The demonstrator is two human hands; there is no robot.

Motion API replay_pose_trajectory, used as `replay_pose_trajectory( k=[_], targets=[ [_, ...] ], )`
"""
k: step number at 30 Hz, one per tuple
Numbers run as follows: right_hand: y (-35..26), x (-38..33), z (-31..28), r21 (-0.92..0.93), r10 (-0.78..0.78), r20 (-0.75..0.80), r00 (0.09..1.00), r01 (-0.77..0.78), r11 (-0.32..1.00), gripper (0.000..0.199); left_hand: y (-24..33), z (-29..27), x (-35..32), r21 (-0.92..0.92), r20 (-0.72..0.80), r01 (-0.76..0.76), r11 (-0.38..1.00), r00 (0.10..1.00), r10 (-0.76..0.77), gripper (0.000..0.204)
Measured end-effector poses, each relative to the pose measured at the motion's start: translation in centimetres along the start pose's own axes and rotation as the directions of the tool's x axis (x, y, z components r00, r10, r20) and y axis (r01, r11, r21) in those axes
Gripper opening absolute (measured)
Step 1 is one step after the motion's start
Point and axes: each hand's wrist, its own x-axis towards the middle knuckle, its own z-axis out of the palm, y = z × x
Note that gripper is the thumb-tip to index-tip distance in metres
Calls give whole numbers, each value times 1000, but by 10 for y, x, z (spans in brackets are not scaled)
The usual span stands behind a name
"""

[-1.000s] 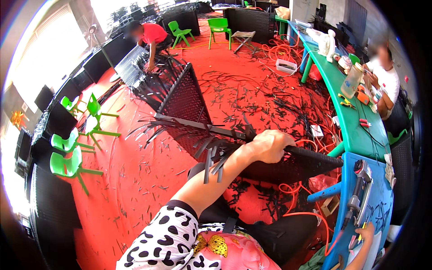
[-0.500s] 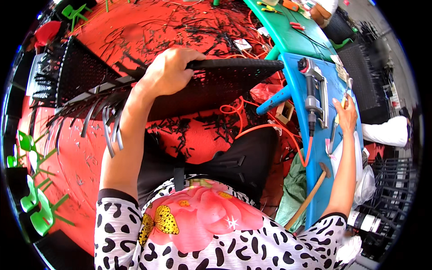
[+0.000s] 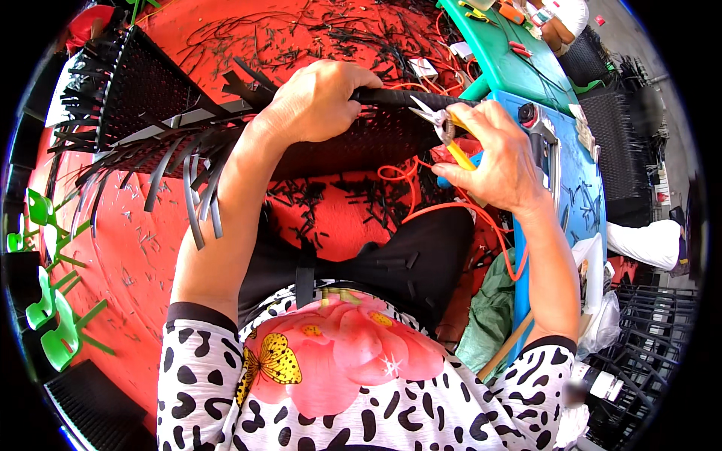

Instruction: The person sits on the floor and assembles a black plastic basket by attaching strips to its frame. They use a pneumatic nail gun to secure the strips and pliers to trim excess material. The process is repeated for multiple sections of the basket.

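Note:
My left hand (image 3: pixel 320 101) is closed around the upper edge of a black woven panel (image 3: pixel 331 150), which stands tilted in front of my lap. Loose flat black strips (image 3: pixel 194 180) hang from its left part, by my left forearm. In my right hand (image 3: pixel 502 158) is a pair of spring-loaded snips (image 3: pixel 460 156) with yellow handles. Their pointed blades are spread and lie close to the panel's top edge, right of my left hand. Whether the blades touch the edge, I cannot tell.
On the right, a blue bench (image 3: pixel 583 184) bears a nail gun (image 3: pixel 540 139); its orange hose (image 3: pixel 489 218) loops down beside me. Pliers (image 3: pixel 519 49) lie on the green bench (image 3: pixel 500 30) behind. Black scraps litter the red floor (image 3: pixel 150 248). Green chairs (image 3: pixel 64 338) stand at left.
My right hand has come from the blue bench to the panel's top edge, now with the snips in it. My left hand and the panel have shifted slightly right.

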Motion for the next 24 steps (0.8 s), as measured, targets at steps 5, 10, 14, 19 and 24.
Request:
replay_pose_trajectory(
  k=[5, 10, 14, 19, 24],
  targets=[
    [3, 12, 3, -109, -33, 20, 999, 35, 993, 68, 2, 0, 3, -75, 38, 86, 993, 996, -84, 47],
    [-2, 14, 1, -215, -52, 81, 995, 68, 974, 66, 3, 3, -2, -54, -65, 23, 998, 998, -26, 58],
    [-4, 16, 4, -253, -51, 89, 995, 72, 965, 65, 5, 5, -3, -85, -106, 44, 995, 993, -53, 68],
    [-7, 22, 9, -343, -85, 52, 995, 98, 934, 68, -3, 5, -1, -305, -121, -10, 952, 992, -28, 77],
    [-6, 21, 14, -386, -110, 34, 993, 115, 915, 71, 1, -8, -4, -351, -224, -97, 932, 974, 17, 52]
  ],
)
